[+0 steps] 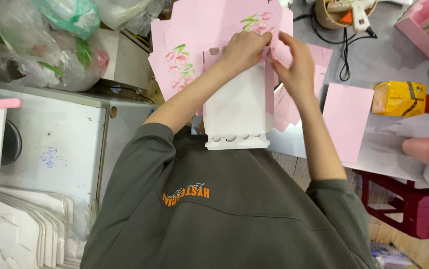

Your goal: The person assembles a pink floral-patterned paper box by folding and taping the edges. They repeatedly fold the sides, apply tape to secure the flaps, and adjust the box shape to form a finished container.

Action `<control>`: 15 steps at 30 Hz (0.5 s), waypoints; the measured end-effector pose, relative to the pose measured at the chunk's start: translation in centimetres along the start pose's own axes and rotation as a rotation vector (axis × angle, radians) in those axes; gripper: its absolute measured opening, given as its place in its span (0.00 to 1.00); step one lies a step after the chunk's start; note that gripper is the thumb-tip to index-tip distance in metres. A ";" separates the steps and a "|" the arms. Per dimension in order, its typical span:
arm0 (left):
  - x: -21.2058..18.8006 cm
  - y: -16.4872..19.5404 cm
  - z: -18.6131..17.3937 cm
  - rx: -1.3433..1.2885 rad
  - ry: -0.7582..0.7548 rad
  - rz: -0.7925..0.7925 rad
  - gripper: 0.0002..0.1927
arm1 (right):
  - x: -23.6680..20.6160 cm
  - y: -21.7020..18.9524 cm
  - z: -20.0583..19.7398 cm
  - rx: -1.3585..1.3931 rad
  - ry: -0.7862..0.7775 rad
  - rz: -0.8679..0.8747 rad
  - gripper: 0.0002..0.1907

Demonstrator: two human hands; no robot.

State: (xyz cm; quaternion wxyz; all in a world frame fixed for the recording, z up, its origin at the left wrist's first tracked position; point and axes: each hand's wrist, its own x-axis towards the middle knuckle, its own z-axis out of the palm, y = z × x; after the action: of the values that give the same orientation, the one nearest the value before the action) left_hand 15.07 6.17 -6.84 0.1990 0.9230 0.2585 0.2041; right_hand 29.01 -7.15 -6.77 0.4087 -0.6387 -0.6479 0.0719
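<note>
A flat cardboard box blank [237, 107], white inside and pink outside, lies on end in front of my chest, its scalloped edge toward me. My left hand [244, 50] grips its far end with the fingers curled over the edge. My right hand [294, 65] pinches a pink flap [280, 54] at the same end, touching the left hand's fingertips. Under the blank lies a pile of pink blanks with a tulip print [189, 45]. My grey sleeves and sweatshirt [224, 209] fill the lower part of the view.
A pink sheet [346, 119], a yellow packet [399, 98], a black cable [344, 55] and a glue gun [360, 12] lie on the grey table [389, 55] to the right. Plastic bags [50, 45] and a white cabinet [50, 139] stand left, white blanks [25, 224] below, a red stool [404, 204] lower right.
</note>
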 end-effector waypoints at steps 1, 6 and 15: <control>0.1 0.3 0.1 -0.024 0.050 0.031 0.13 | 1.9 0.6 0.4 -0.018 -0.025 -0.156 0.32; -0.9 -0.9 -2.5 0.059 0.142 0.035 0.22 | 6.0 1.0 2.8 -0.197 -0.281 0.093 0.13; -5.5 -6.8 -6.6 0.300 -0.088 -0.107 0.09 | 7.2 1.2 3.3 -0.362 -0.374 -0.065 0.13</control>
State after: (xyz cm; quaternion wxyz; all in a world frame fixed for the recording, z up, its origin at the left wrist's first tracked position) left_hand 4.89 10.16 -6.05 0.0804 0.9354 0.3258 0.1118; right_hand 29.02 0.82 -6.52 0.1626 -0.6559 -0.7348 0.0584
